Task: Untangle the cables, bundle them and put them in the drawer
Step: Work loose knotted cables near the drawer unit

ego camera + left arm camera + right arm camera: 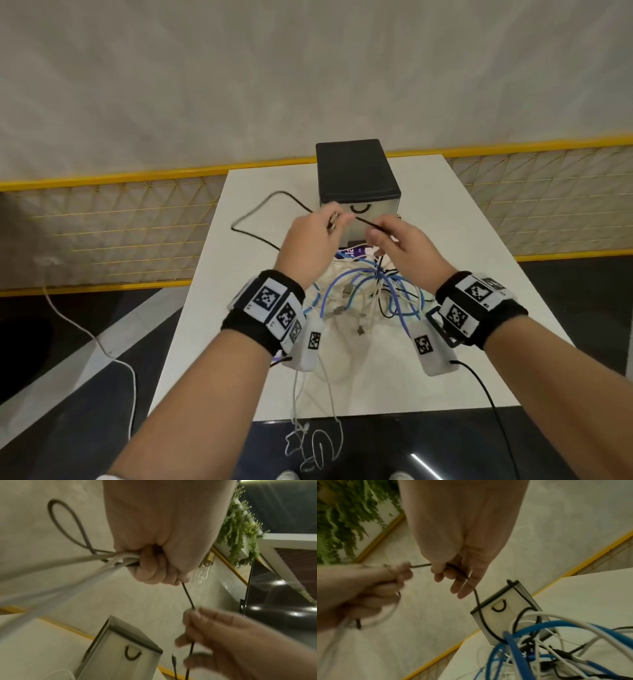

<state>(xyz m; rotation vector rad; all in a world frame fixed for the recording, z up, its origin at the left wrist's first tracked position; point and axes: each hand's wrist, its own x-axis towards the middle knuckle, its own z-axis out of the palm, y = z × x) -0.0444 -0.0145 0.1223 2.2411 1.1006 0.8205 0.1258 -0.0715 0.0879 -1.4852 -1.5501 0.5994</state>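
A thin black cable [368,223] runs taut between my two hands, raised above the table in front of the drawer box [358,178]. My left hand [317,228] is curled in a fist around gathered loops of the cable [120,559]. My right hand [394,243] pinches the same black cable [453,568] between thumb and fingers, its other fingers loosely extended. Under the hands lies a tangle of blue, white and black cables [373,294]. The drawer [501,608] with its dark curved handle is closed.
The small white table [479,274] carries the black-topped drawer box at its far end. A black cable loop [260,219] lies on the table's left part. White cords [315,411] hang off the near edge. A yellow mesh fence [120,226] stands behind.
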